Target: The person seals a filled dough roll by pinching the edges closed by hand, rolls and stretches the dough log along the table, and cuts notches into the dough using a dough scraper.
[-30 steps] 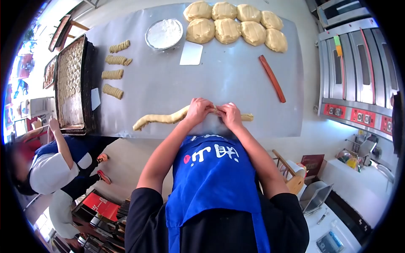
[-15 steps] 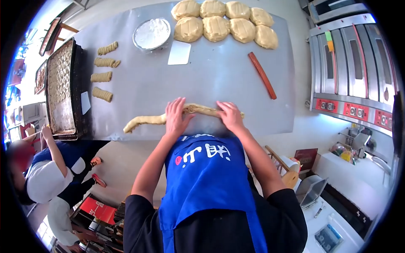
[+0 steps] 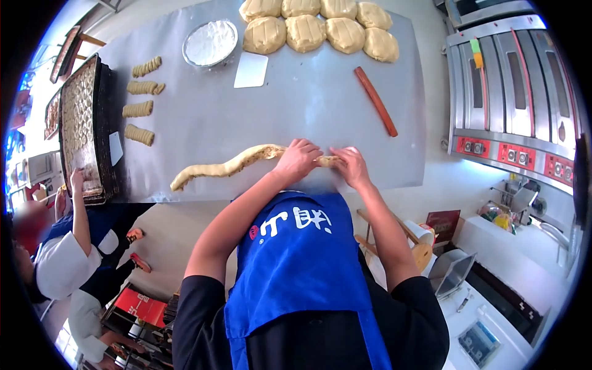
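A long dough roll [image 3: 223, 169] lies in a wavy line along the near side of the metal table, with crumbly brown filling showing along an open seam. My left hand [image 3: 298, 159] is closed over the roll toward its right part. Close beside it, my right hand [image 3: 349, 165] pinches the right end between thumb and fingers. A short stretch of dough with filling shows between the two hands. The fingertips of my left hand are partly hidden.
Several dough mounds [image 3: 306, 33] sit at the far side, near a bowl of white flour [image 3: 210, 43] and a white scraper [image 3: 251, 69]. A wooden stick [image 3: 375, 102] lies right. Several ridged dough pieces [image 3: 137, 109] lie left, by a black tray [image 3: 102, 129]. A co-worker [image 3: 65, 262] is at lower left.
My left hand has slid right along the roll, close to my right hand. My right hand has gone from lying on the dough to pinching its end. The view has shifted slightly.
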Demonstrator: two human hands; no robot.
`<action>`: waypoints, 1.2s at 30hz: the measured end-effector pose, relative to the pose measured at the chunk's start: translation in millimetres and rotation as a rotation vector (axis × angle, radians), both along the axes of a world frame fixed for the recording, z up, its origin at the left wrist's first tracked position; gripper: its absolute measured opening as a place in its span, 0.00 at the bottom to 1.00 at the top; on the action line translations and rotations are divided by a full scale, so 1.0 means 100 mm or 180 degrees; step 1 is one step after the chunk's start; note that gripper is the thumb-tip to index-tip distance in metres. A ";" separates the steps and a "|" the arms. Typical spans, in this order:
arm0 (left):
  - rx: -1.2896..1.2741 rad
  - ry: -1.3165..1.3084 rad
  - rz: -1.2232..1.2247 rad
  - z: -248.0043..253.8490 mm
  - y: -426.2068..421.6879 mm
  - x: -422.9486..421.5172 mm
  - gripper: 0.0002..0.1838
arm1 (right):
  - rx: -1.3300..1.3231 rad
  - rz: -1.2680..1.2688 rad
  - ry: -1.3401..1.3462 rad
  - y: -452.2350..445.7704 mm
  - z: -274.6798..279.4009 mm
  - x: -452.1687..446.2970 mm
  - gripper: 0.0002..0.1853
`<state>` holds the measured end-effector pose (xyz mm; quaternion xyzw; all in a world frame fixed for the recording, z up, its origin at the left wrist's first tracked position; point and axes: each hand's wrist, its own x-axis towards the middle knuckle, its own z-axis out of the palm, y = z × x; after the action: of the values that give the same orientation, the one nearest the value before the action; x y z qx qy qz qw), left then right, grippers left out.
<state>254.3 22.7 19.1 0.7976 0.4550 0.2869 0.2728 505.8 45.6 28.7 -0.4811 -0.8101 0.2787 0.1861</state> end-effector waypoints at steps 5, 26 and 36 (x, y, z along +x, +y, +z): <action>-0.0360 0.1092 -0.0413 -0.13 0.18 0.31 0.16 | 0.0226 -0.0076 0.0134 -0.13 -0.11 0.01 0.12; -0.0583 -0.0060 0.1298 0.11 -0.25 0.08 0.36 | -0.0187 -0.0462 0.0647 -0.09 0.07 0.37 0.32; -0.0309 0.2109 0.2573 -0.07 -1.32 -1.14 0.55 | 0.0363 0.0356 0.0398 -0.03 0.09 -0.81 0.40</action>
<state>140.4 -109.5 12.4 0.5928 0.8011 0.0803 0.0185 424.9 42.8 38.1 -0.4054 -0.8370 0.2715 0.2475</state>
